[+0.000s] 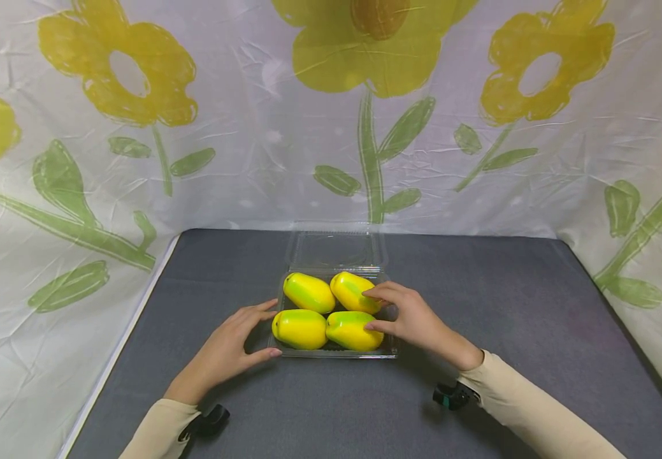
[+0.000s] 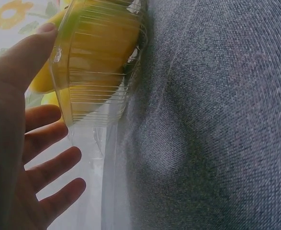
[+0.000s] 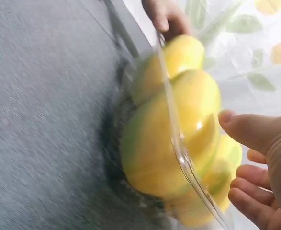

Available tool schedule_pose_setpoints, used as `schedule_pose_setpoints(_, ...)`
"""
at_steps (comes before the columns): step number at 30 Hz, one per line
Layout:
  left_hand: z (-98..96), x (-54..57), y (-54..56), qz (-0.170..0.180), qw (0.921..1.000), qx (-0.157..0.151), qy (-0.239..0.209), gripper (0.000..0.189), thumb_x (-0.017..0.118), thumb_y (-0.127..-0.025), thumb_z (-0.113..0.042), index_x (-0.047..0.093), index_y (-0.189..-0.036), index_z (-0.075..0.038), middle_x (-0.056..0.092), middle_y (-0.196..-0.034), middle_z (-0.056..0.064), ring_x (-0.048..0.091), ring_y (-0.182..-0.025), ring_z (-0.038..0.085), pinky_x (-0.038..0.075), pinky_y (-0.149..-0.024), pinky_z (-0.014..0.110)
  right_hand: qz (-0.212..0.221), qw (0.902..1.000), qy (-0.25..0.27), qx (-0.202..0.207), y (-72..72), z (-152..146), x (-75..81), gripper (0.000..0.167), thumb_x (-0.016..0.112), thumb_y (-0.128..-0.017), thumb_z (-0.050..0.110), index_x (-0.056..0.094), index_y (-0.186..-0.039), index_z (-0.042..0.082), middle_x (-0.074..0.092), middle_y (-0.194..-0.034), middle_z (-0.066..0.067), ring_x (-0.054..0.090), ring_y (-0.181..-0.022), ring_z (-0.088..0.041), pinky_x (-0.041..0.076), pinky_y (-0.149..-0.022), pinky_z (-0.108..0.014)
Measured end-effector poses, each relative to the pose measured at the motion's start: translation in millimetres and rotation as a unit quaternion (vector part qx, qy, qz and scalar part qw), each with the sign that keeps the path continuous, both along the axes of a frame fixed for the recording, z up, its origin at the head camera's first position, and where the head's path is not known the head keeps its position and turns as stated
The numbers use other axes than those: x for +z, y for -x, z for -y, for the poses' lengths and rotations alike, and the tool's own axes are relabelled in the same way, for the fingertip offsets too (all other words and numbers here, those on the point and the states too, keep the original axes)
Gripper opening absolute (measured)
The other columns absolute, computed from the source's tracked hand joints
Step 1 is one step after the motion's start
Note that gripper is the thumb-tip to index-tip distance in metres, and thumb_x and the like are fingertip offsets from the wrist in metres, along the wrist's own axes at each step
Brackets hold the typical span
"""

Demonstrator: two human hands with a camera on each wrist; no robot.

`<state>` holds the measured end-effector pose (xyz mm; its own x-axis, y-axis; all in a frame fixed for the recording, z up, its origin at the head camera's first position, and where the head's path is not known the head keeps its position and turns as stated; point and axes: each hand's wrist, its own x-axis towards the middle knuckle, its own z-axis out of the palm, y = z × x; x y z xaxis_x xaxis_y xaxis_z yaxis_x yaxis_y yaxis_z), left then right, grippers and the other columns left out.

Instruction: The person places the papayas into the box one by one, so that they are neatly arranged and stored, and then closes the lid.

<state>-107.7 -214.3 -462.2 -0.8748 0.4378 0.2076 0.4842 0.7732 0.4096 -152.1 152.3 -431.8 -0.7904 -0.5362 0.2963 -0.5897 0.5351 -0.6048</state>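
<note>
Several yellow-green mangoes lie in two rows inside a clear plastic clamshell box (image 1: 339,355), its lid (image 1: 333,248) folded back away from me. At the box's left side is my left hand (image 1: 224,347), thumb at the near corner and fingers spread along the rim. My right hand (image 1: 417,322) reaches over the right side. Its thumb is right at the near right mango (image 1: 356,333), and its fingertips overlap the far right mango (image 1: 352,290). The near left mango (image 1: 301,329) and far left mango (image 1: 309,292) lie beyond its reach.
A dark grey cloth (image 1: 503,293) covers the table around the box. Behind it hangs a white curtain (image 1: 239,159) printed with yellow flowers. The opened lid extends close to the table's far edge.
</note>
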Motion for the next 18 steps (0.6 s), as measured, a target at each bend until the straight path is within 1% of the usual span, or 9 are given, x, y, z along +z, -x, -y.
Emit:
schedule_pose_setpoints(5,-0.1,0.2,-0.5,0.001,1.0000,0.002,0.001,0.073,0.067,-0.082,-0.065,0.056,-0.138,-0.019,0.044,-0.156,-0.004,0.050,-0.136,0.024,0.045,-0.109,0.054,0.003,0.9997,0.002,-0.024,10.1,-2.1,1.8,0.055,0.085,-0.078,0.024,0.066,-0.127,0.009,0.067,-0.119,-0.007,0.068,-0.097,-0.025,0.060,-0.084,-0.042)
schedule_pose_setpoints(12,0.6,-0.1,0.2,0.000,1.0000,0.000,0.002,0.075,0.067,-0.082,-0.065,0.055,-0.139,-0.018,0.043,-0.156,-0.004,0.049,-0.137,0.024,0.045,-0.109,0.053,0.021,0.9992,0.004,-0.034,19.9,-6.0,3.0,0.054,0.084,-0.079,0.026,0.066,-0.128,0.011,0.066,-0.120,-0.009,0.068,-0.102,-0.028,0.059,-0.089,-0.043)
schedule_pose_setpoints(18,2.9,0.4,3.0,0.007,0.9999,-0.006,0.004,0.081,0.068,-0.081,-0.065,0.050,-0.144,-0.018,0.042,-0.157,-0.003,0.048,-0.138,0.025,0.045,-0.109,0.054,-0.001,0.9993,0.002,-0.038,26.7,-12.1,3.5,0.054,0.084,-0.079,0.024,0.066,-0.127,0.009,0.066,-0.119,-0.011,0.068,-0.100,-0.028,0.058,-0.088,-0.047)
